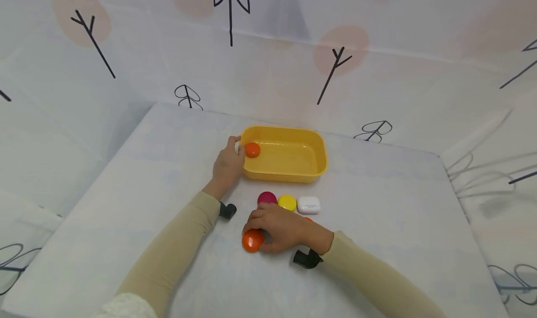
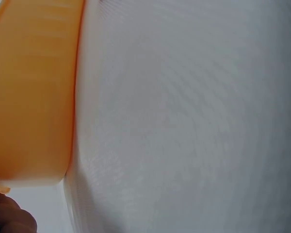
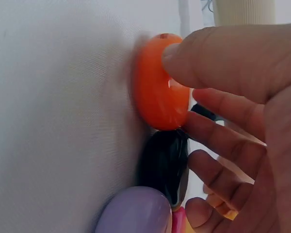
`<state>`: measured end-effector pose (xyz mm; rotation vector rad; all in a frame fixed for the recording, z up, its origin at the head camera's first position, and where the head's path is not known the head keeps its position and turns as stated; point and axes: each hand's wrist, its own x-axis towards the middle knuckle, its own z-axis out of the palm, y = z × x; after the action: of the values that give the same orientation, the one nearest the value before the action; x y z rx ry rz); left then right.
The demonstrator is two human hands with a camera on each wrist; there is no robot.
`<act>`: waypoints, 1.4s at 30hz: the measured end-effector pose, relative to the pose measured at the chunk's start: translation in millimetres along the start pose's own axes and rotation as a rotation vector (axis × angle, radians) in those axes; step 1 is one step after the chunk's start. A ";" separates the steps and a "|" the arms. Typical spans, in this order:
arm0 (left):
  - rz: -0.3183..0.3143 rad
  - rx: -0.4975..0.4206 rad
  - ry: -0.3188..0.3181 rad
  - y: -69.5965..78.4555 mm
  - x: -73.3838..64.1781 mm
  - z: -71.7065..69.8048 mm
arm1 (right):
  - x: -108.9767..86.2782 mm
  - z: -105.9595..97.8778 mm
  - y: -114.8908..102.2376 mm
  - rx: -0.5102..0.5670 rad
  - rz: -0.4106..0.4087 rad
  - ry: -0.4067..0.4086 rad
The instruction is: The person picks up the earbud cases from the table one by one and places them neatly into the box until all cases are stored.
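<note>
My left hand [image 1: 228, 166] grips the left end of a yellow plastic tray [image 1: 283, 176]. In the left wrist view the tray's side wall [image 2: 34, 97] fills the left, with part of a hand [image 2: 10, 216] below. One orange disc [image 1: 252, 149] lies inside the tray, at its left end. In front of the tray, my right hand [image 1: 278, 227] pinches another glossy orange disc [image 1: 252, 240], which sits on the white cloth. The right wrist view shows my thumb on that disc [image 3: 157, 92] and fingertips at its side. Beside it are a black glossy piece [image 3: 162, 160] and a lavender one [image 3: 136, 213].
A dark pink disc [image 1: 267, 198], a yellow disc [image 1: 287, 202] and a white rounded piece [image 1: 308, 205] line up between tray and right hand. An orange edge [image 1: 308, 219] shows behind the right wrist. Patterned cloth [image 1: 268, 75] rises behind the table.
</note>
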<state>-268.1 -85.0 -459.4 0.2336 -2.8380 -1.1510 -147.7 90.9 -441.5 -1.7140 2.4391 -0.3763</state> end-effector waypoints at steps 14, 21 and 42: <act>0.000 0.007 -0.010 1.1 -0.8 -2.9 | 5.3 -23.9 16.2 0.051 0.129 0.310; -0.004 0.016 -0.011 4.1 -2.2 -4.6 | 7.0 -33.0 29.4 0.086 0.234 0.448; -0.009 0.013 -0.026 3.7 -3.4 -2.4 | 28.2 -39.2 67.8 0.299 0.470 0.541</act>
<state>-264.8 -83.5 -455.1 0.2335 -2.8707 -1.1468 -228.7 91.2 -422.0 -0.9602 2.8347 -1.1860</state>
